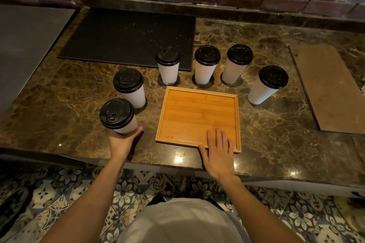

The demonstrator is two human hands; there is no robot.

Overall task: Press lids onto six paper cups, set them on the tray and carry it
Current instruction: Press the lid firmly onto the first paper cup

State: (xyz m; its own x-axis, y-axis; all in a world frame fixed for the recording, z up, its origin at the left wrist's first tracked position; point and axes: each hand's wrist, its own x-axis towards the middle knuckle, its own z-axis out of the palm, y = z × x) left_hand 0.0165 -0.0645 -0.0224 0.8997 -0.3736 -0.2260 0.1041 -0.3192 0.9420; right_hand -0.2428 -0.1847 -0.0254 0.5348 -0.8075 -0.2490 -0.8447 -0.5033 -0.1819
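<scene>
Six lidded, none on tray (197, 114)!
Left fingers (138, 132) wrap one cup (118, 116); right fingers (218, 137) lie flat on it.

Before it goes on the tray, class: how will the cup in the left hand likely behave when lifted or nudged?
Tall, narrowing to its base, the cup probably tips if nudged high. Its paper wall likely dents if the left hand squeezes hard.

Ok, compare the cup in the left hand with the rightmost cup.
The left hand holds the near white paper cup at its base; the rightmost white paper cup stands untouched. The held cup is left of the wooden tray, the other right. Both wear black lids.
</scene>
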